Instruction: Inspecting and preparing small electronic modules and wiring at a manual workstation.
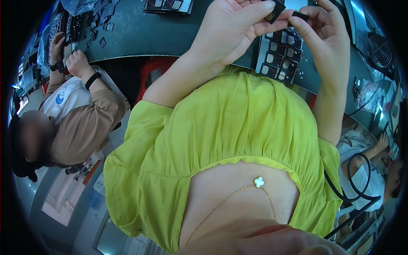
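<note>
At the top edge of the head view, my left hand [233, 25] is closed, pinching a small flat black piece [276, 11] between thumb and fingers. Beside it, my right hand [323, 32] grips another small black piece [300, 16] with thumb and forefinger. The two pieces are close together but apart. Below my hands lies a black tray [278, 63] holding several small pale square parts with thin red and dark wires. My fingers cover part of both pieces, so their exact kind cannot be made out.
A similar tray [168, 6] lies farther left on the green table [140, 36]. Loose dark square pieces [100, 19] and a clear plastic bag [78, 6] are at the far left. A co-worker [87, 123] sits there. At right are a round fan grille [379, 49] and black cable [361, 182].
</note>
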Demonstrator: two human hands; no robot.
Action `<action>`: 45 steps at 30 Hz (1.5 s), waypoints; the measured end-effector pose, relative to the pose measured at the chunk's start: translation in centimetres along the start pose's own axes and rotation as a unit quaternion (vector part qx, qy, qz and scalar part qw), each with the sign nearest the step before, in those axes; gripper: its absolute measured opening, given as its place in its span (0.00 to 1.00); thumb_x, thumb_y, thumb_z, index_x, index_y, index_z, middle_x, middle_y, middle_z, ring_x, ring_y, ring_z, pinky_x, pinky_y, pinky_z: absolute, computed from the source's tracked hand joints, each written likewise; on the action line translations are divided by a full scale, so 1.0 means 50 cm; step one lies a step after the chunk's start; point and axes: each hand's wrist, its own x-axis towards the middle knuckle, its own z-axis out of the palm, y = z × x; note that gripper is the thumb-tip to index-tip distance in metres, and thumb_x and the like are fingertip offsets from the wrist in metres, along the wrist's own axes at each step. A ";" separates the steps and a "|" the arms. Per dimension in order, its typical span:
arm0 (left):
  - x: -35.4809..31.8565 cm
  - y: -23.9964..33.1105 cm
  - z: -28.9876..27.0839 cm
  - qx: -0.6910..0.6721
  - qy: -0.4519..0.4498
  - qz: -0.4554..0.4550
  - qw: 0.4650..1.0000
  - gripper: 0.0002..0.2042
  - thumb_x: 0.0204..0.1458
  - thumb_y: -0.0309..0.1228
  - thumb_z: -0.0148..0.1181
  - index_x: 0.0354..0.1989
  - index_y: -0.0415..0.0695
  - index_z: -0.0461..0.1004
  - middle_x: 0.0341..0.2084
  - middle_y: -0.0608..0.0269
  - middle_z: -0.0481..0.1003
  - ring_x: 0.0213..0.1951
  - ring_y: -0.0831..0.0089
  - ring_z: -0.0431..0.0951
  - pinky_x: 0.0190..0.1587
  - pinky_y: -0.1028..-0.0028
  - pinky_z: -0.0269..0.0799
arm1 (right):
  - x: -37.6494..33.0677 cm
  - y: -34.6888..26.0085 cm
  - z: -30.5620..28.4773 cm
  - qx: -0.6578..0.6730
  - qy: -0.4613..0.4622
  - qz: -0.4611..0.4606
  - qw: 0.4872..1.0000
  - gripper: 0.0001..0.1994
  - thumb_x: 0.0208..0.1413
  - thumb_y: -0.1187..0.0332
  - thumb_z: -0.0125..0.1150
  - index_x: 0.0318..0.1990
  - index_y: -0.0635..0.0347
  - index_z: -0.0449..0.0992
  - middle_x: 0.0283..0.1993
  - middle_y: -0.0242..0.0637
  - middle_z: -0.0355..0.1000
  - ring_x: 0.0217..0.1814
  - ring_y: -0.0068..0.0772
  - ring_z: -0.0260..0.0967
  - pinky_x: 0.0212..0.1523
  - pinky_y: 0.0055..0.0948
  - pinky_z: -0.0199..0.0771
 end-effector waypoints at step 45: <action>0.000 -0.024 -0.030 0.004 -0.046 -0.020 0.999 0.10 0.56 0.25 0.49 0.45 0.38 0.65 0.35 0.60 0.70 0.31 0.80 0.71 0.34 0.84 0.73 | -0.035 -0.030 0.048 -0.342 0.029 -0.229 0.911 0.19 0.35 0.80 0.61 0.41 0.68 0.73 0.37 0.43 0.66 0.33 0.32 0.63 0.31 0.24 0.67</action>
